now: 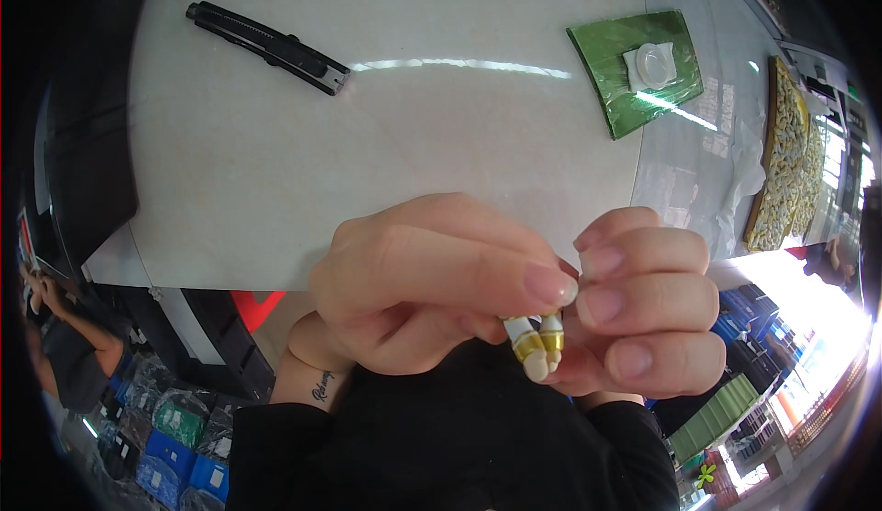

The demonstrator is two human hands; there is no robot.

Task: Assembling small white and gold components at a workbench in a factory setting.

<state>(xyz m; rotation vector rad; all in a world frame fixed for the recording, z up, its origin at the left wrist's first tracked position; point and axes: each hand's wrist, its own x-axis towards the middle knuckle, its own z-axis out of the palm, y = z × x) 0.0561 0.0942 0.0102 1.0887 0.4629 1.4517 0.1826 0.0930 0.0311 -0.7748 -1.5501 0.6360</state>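
Observation:
Close in front of my chest, a small white-and-gold figurine (536, 344) shows two leg-like ends with rounded cream tips. Thumb and forefinger of my left hand (423, 277) pinch it from above, covering its upper part. My right hand (648, 309) is closed at its right side, fingers curled with the nails showing. The right thumb lies low beside the cream tips and seems to press against the figurine. How far the figurine extends behind my fingers is hidden.
A black utility knife (268, 49) lies at the far left of the pale table (441, 134). Far right are a green packet (602, 74) with a small clear round lid (655, 65), and a tray of small yellowish pieces (781, 162). Bagged blue bins (170, 460) stand below left, near another person (78, 336).

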